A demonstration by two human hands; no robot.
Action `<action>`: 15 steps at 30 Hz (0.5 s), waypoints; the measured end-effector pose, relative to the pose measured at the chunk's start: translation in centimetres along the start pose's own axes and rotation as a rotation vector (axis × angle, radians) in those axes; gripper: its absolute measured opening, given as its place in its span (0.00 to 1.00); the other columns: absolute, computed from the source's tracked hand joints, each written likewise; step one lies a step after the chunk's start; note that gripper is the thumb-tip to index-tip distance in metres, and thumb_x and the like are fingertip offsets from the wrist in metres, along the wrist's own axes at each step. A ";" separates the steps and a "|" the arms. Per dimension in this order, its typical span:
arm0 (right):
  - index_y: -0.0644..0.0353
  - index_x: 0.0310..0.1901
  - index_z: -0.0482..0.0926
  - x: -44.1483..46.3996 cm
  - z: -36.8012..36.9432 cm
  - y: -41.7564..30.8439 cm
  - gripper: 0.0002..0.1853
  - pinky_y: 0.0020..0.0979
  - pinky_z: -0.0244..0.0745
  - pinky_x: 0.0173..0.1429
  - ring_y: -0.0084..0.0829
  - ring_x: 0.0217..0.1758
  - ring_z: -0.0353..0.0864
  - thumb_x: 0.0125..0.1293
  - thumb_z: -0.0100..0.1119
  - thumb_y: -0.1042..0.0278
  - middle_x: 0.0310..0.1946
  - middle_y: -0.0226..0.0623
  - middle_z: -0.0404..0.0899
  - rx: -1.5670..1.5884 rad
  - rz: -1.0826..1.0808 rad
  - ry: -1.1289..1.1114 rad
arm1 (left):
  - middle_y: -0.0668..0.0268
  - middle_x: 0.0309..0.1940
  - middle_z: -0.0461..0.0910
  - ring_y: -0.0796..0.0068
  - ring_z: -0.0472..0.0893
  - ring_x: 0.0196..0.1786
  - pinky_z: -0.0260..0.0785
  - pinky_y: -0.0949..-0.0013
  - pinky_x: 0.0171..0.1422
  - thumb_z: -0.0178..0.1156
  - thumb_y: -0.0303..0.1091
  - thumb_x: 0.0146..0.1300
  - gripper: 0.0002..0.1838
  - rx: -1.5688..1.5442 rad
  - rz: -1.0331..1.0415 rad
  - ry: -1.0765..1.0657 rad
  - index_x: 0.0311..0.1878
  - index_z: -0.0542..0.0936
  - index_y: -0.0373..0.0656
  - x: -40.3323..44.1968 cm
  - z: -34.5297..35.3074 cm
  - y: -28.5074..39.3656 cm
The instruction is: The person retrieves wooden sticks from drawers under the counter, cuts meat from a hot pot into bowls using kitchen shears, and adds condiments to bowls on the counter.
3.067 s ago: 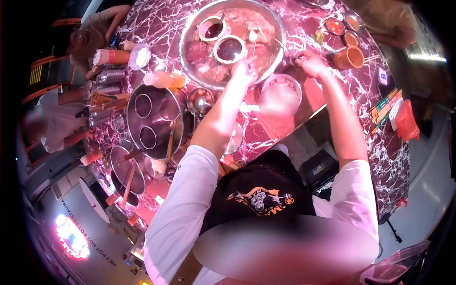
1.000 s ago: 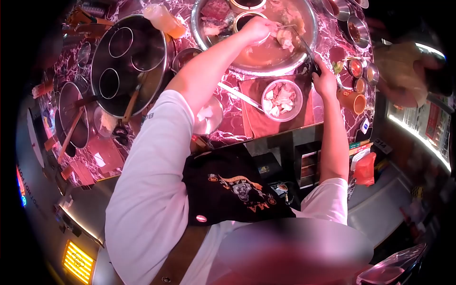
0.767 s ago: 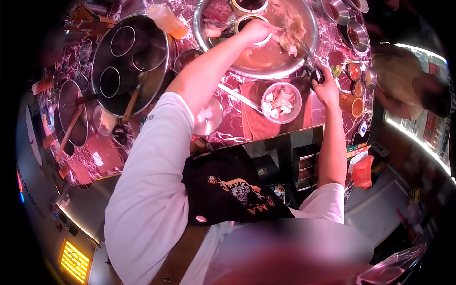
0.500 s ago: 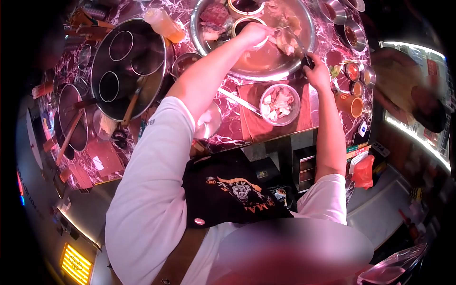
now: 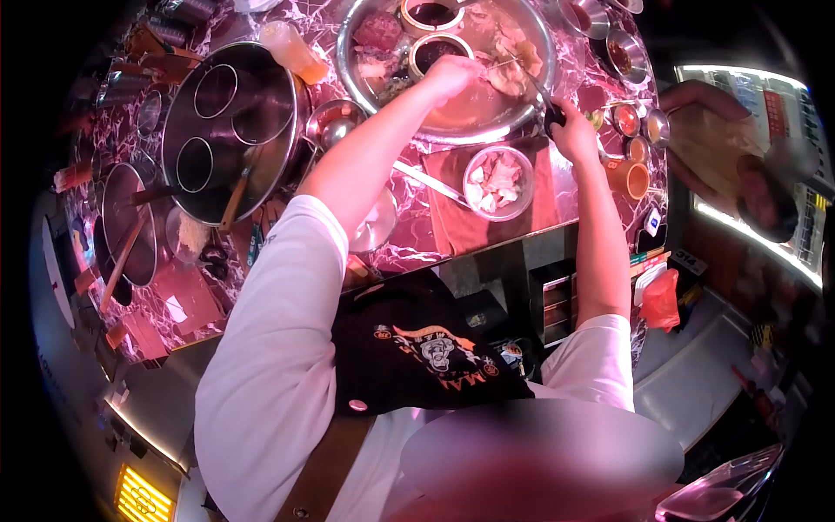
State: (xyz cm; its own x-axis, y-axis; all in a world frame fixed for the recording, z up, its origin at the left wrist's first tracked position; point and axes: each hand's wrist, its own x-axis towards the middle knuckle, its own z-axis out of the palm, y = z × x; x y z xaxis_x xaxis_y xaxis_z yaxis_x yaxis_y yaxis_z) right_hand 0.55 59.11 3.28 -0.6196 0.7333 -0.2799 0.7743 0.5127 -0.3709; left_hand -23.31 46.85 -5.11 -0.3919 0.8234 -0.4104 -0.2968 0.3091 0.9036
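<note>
My left hand (image 5: 455, 78) is closed over the large metal basin (image 5: 346, 74), beside the lower of two cups of dark liquid (image 5: 440, 54). A thin metal utensil (image 5: 500, 63), its kind unclear, runs from these fingers to a piece of meat (image 5: 511, 76). My right hand (image 5: 574, 132), at the basin's right rim, is wrapped round the black handles of what look like scissors (image 5: 551, 115). Their blades point up at the same meat. Below the basin, a bowl of cut meat pieces (image 5: 497, 183) sits on a brown cloth (image 5: 448, 204).
A big dark pot (image 5: 174, 130) with ring-shaped inserts stands left, near a bottle (image 5: 294, 52). Small sauce bowls (image 5: 626, 120) and an orange cup (image 5: 626, 177) line the right side. A long-handled utensil (image 5: 430, 184) lies left of the meat bowl. Another person (image 5: 709, 130) is at far right.
The whole view has shifted a little, moving the table's contents left. My left hand sits slightly lower against the basin, showing more of the lower dark cup. Both hands keep their grips.
</note>
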 end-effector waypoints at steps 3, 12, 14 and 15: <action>0.48 0.59 0.76 -3.1 -2.1 0.4 0.27 0.41 0.76 0.55 0.48 0.49 0.83 0.54 0.61 0.66 0.46 0.49 0.83 0.068 -0.026 -0.028 | 0.61 0.37 0.87 0.71 0.84 0.41 0.74 0.69 0.48 0.57 0.35 0.66 0.12 0.298 0.144 0.108 0.45 0.86 0.41 -1.9 0.2 0.9; 0.47 0.61 0.71 -15.5 -9.2 -1.4 0.31 0.38 0.75 0.55 0.45 0.48 0.83 0.52 0.65 0.61 0.43 0.48 0.83 0.059 0.002 -0.169 | 0.63 0.40 0.86 0.75 0.83 0.41 0.73 0.73 0.49 0.58 0.34 0.67 0.12 0.470 0.328 -0.076 0.48 0.84 0.39 -12.4 0.2 0.8; 0.48 0.61 0.72 -17.0 -8.7 -2.3 0.30 0.38 0.76 0.53 0.45 0.47 0.84 0.52 0.64 0.64 0.41 0.49 0.83 0.019 0.028 -0.219 | 0.58 0.38 0.86 0.64 0.85 0.41 0.75 0.66 0.48 0.58 0.36 0.66 0.12 0.375 0.334 -0.171 0.46 0.84 0.42 -14.5 0.8 -0.8; 0.48 0.60 0.73 -17.8 -8.1 -2.2 0.30 0.38 0.76 0.53 0.46 0.47 0.84 0.52 0.63 0.65 0.41 0.48 0.83 -0.019 0.013 -0.236 | 0.58 0.37 0.86 0.64 0.85 0.41 0.75 0.65 0.47 0.57 0.35 0.66 0.12 0.399 0.306 -0.175 0.47 0.84 0.42 -15.6 0.9 -1.6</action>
State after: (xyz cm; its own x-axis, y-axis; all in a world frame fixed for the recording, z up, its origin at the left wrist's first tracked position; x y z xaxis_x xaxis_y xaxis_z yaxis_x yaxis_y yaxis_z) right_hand 10.93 48.51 16.24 -0.6208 0.6159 -0.4850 0.7832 0.5138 -0.3501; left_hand -15.99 33.95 -0.07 -0.2470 0.9609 -0.1252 0.1760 0.1715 0.9693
